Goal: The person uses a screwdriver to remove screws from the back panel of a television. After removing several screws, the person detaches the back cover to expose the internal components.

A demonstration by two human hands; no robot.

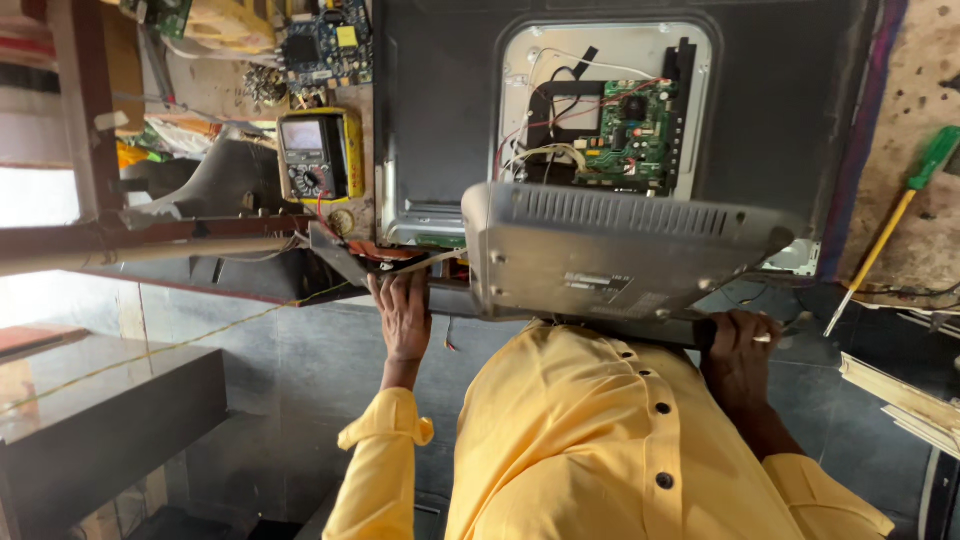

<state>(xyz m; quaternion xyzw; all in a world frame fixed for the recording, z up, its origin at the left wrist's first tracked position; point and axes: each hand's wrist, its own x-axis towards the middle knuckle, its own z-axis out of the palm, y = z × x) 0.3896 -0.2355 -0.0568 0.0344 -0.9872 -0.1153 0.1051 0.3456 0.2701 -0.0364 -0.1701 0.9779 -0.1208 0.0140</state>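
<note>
I'm gripping the television's (440,110) near edge with left hand (403,312) and right hand (742,345), lifting evenly, cover (610,250) balanced.

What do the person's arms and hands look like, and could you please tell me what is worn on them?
Both arms wear long yellow shirt sleeves with buttoned cuffs. The left hand and the right hand are bare, without gloves; I can make out no watch.

The grey back cover (610,255) blocks the near side of the green circuit board (635,135), leaving open room above it beside the yellow multimeter (320,155).
</note>
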